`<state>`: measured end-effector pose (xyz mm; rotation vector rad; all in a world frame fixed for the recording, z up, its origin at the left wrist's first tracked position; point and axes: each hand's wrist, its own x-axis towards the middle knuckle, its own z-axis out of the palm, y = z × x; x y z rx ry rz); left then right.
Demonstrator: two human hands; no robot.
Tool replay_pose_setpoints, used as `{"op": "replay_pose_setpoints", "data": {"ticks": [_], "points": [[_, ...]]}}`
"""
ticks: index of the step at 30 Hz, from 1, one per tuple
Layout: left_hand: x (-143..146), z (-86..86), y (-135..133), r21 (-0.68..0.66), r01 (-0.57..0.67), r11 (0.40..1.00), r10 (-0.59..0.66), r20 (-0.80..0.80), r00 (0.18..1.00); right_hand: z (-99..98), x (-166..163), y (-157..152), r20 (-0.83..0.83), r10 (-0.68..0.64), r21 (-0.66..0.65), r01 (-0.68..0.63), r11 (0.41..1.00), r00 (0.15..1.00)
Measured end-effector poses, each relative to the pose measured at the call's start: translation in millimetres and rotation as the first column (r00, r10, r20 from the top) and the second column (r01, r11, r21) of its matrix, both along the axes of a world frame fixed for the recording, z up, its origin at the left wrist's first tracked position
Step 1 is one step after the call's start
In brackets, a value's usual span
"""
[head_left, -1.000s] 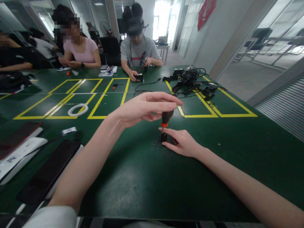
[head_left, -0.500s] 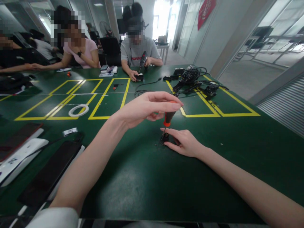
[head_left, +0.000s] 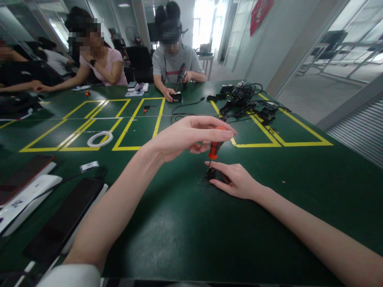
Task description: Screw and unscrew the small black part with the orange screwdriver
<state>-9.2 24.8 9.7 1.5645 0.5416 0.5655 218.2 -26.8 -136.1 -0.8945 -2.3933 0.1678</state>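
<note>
A red-and-black screwdriver (head_left: 213, 150) stands nearly upright, its handle pinched from above by the fingers of my left hand (head_left: 194, 133). Its thin shaft runs down to a small black part (head_left: 210, 174) lying on the green table (head_left: 167, 223). My right hand (head_left: 236, 181) rests on the table and steadies that part between thumb and forefinger. The part's exact kind is too small to make out, and the tip of the screwdriver is lost against it.
Black phones or power banks (head_left: 64, 217) with white cables lie at the left, near a roll of white tape (head_left: 100, 139). A heap of black cables (head_left: 243, 99) sits at the far right. Across the table a person holds a power drill (head_left: 181, 73) over a black box (head_left: 176, 97).
The screwdriver handle has turned slightly and shows more red. Both hands keep their hold, and the whole view has shifted a little.
</note>
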Motion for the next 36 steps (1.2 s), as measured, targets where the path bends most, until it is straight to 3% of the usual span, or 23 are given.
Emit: {"op": "replay_pose_setpoints", "data": {"ticks": [6, 16, 23, 26, 29, 32, 36], "points": [[1.2, 3.5, 2.1, -0.078, 0.063, 0.995, -0.063, 0.007, 0.998, 1.7, 0.5, -0.2, -0.024, 0.015, 0.026, -0.014, 1.0, 1.0], [-0.8, 0.9, 1.1, 0.006, -0.04, 0.999, 0.04, -0.028, 0.999, -3.9, 1.1, -1.9, -0.046, 0.001, -0.035, -0.003, 0.999, 0.999], [0.5, -3.2, 5.0, -0.075, 0.051, 0.996, -0.049, 0.024, 0.999, -2.9, 0.9, -3.1, -0.051, 0.0, -0.054, -0.003, 0.999, 0.999], [0.2, -2.8, 5.0, -0.034, 0.007, 0.999, -0.007, 0.01, 1.0, -2.2, 0.9, -3.0, -0.049, 0.001, -0.055, -0.004, 0.998, 0.999], [0.9, -0.6, 1.5, 0.095, -0.064, 0.993, 0.066, -0.025, 0.997, -1.4, 0.6, -2.5, -0.047, 0.008, -0.042, -0.01, 0.999, 0.999], [4.1, 1.2, -5.8, 0.321, -0.145, 0.936, 0.163, -0.032, 0.986, -0.5, -0.1, -2.1, -0.034, 0.002, -0.037, -0.004, 0.999, 0.999], [9.6, 1.4, -18.1, 0.676, -0.273, 0.684, 0.371, -0.001, 0.929, -0.1, -0.7, -2.0, -0.002, -0.015, -0.045, 0.015, 0.999, 1.0]]}}
